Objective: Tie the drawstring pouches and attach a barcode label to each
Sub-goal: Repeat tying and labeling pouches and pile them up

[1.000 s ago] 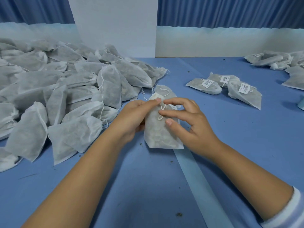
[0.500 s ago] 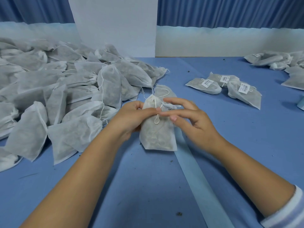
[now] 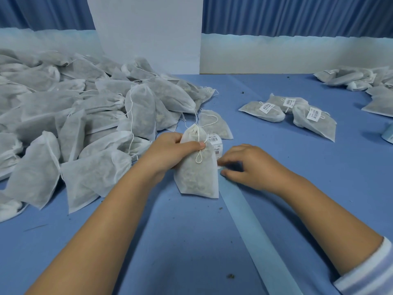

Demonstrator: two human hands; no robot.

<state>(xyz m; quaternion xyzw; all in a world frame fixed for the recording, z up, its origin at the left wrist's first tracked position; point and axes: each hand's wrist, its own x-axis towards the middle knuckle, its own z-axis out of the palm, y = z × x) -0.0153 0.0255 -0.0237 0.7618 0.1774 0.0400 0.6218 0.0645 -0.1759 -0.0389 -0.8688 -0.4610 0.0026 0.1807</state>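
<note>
Strip: the pale strip [image 3: 255, 231] ran from 5 o'clock up to the pouch's right edge.
Pouch: the pouch [image 3: 196, 177] stood at the centre of the table [image 3: 170, 241], neck gathered, cord loop hanging down its front.
Handling: probably light, soft and thin-walled, with loose fill that shifts. The cinched neck looked the firmest hold.
Left grip: the left grip [image 3: 170, 150] was clenched round the neck, thumb across the cord.
Right grip: the right grip [image 3: 244, 165] lay at the pouch's 3 o'clock, fingers curled on the strip and blurred. Whether it pinched a label could not be told.
Labels: the labels [image 3: 215, 143] at 1 o'clock were half hidden behind the pouch, print unreadable.
Far: the pile [image 3: 74, 124] lay at 10 o'clock and the labelled pouches [image 3: 297, 113] at 2 o'clock. More were cut off at the right edge.
</note>
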